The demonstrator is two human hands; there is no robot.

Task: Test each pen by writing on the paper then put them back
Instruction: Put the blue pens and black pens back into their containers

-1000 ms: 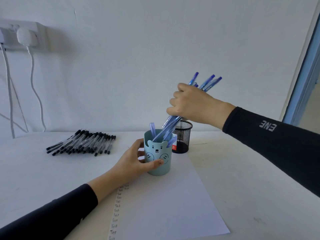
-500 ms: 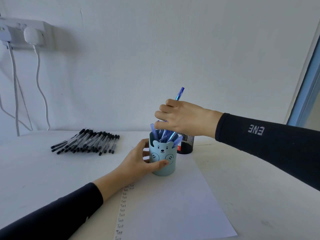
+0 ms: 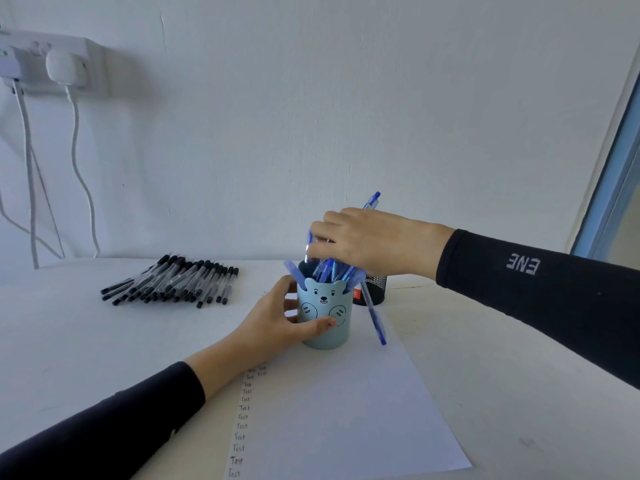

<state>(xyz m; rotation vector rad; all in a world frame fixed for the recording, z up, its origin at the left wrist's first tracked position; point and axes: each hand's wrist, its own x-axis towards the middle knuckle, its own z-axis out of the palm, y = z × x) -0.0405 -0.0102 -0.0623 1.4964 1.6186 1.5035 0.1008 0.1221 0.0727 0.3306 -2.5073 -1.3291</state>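
Pens (image 3: 327, 268) upright in cup (image 3: 325, 332); stray pen (image 3: 374, 317) leans steeply, tip seemingly down.

right hand (image 3: 367, 240) now lower over the bear cup (image 3: 325, 330), blue pens (image 3: 332, 270) dropped inside it, one loose pen (image 3: 374, 315) now outside beside it

Bear cup (image 3: 325, 336): smooth, matt; plastic or painted metal, hard to tell;
Blue pens (image 3: 327, 270): translucent glossy plastic;
Mesh pot (image 3: 375, 289): black metal wire mesh;
Paper (image 3: 346, 410): smooth matt white sheet;
Black pens (image 3: 173, 282): clear plastic barrels, black caps;
Table (image 3: 69, 341): matt, faintly scuffed;
Sleeve (image 3: 536, 282): matt black knit cloth
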